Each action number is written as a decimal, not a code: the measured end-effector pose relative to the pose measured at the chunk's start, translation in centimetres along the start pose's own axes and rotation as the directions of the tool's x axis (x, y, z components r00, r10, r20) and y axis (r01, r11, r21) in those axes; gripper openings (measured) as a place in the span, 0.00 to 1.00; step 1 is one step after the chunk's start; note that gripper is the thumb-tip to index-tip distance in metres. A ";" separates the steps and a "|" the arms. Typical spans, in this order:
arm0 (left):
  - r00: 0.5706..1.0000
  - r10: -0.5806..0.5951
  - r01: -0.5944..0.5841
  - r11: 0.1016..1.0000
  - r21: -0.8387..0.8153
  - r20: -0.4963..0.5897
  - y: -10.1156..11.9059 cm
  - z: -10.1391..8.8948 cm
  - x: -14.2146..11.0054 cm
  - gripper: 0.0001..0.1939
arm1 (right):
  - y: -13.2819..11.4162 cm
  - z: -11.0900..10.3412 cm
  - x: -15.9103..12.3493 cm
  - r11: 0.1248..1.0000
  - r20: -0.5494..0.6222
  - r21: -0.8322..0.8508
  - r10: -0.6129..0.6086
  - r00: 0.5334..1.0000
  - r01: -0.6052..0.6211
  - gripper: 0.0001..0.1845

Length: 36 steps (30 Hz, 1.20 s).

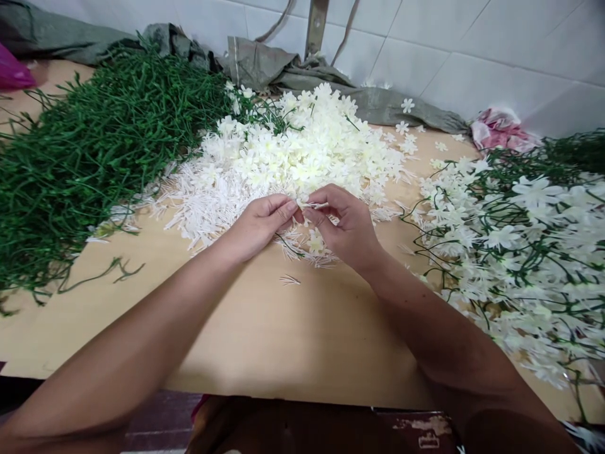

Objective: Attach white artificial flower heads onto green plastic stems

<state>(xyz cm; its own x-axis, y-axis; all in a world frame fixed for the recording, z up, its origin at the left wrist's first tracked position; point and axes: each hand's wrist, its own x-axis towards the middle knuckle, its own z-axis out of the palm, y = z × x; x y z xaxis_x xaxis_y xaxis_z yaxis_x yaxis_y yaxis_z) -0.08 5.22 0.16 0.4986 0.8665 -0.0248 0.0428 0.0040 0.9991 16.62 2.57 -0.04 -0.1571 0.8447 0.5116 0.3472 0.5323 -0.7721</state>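
Note:
My left hand (262, 224) is closed, with thumb and forefinger pinching a small white artificial flower (302, 200). A thin green stem (289, 247) shows just below these fingers; whether it joins that flower is hidden. Touching fingertips with the left, my right hand (347, 227) pinches a slender white stamen piece (320, 205) against the flower. Beneath both hands lie white stamen pieces (203, 208) in a loose spread. Just behind them rises a heap of cream-white flower heads (321, 145).
Green plastic stems (118, 132) form a big pile at the left. To the right lie many stemmed white flowers (510, 252). Grey cloth (392, 106) runs along the tiled wall (425, 38). A lone stamen piece (290, 280) rests on the tan tabletop (265, 340).

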 end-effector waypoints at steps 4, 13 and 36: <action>0.999 0.050 -0.051 0.993 0.102 0.016 0.1 0.2 -0.1 0.21 | 0.0 0.0 0.1 0.995 -0.009 -0.095 -0.025 1.000 0.024 0.04; 0.995 0.087 -0.095 0.976 0.195 0.046 0.4 -0.1 -0.1 0.22 | -0.3 -0.1 0.1 0.975 0.114 -0.207 -0.054 0.992 0.076 0.13; 0.973 0.111 -0.163 0.950 0.267 0.202 0.5 -0.6 -0.1 0.22 | -0.6 -0.9 0.6 0.916 0.382 0.198 0.255 0.888 -0.348 0.20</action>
<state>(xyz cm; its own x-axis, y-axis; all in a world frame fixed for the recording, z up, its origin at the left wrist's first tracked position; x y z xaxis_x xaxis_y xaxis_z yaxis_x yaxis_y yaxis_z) -0.64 5.45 0.68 0.6647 0.7429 0.0792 0.1906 -0.2712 0.9435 17.13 2.75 1.04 -0.4041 0.9076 0.1138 0.1894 0.2047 -0.9603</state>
